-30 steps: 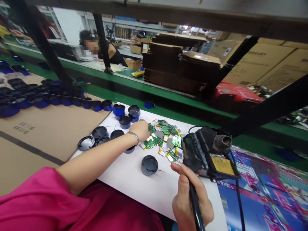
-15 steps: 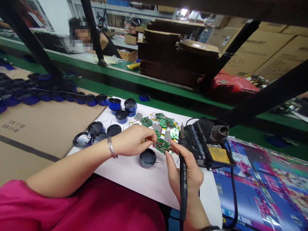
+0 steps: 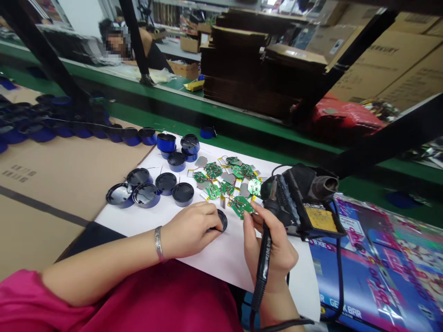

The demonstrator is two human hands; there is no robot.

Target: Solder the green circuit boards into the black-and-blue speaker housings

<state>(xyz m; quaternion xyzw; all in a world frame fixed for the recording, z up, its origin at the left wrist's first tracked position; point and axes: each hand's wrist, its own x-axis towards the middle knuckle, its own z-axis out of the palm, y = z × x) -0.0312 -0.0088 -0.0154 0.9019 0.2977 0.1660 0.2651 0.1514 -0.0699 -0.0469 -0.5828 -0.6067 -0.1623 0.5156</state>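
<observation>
My left hand (image 3: 195, 228) is closed at a small round black housing (image 3: 223, 221), fingertips at its rim and covering most of it. In my right hand (image 3: 272, 244) a soldering iron (image 3: 264, 258) lies across the palm, its tip end up toward the stand. Thumb and fingertips of the same hand pinch a green circuit board (image 3: 241, 206) with thin red wires at its edge. Behind that board lies a pile of similar boards (image 3: 212, 170) with silver battery pouches. More round housings (image 3: 183, 193), black inside and some blue outside, stand left of the pile.
A soldering iron stand (image 3: 294, 198) with a yellow sponge (image 3: 320, 217) sits at the right of the white sheet (image 3: 124, 223). Glossy printed packaging (image 3: 349, 276) lies beyond it. Cardboard (image 3: 44, 180) and many blue housings (image 3: 44, 131) are at left. Black frame bars cross ahead; a person sits opposite.
My left hand has gone from the circuit board down to the black housing. The right hand still holds board and iron; the iron now leans differently, its tip turned toward the stand.
</observation>
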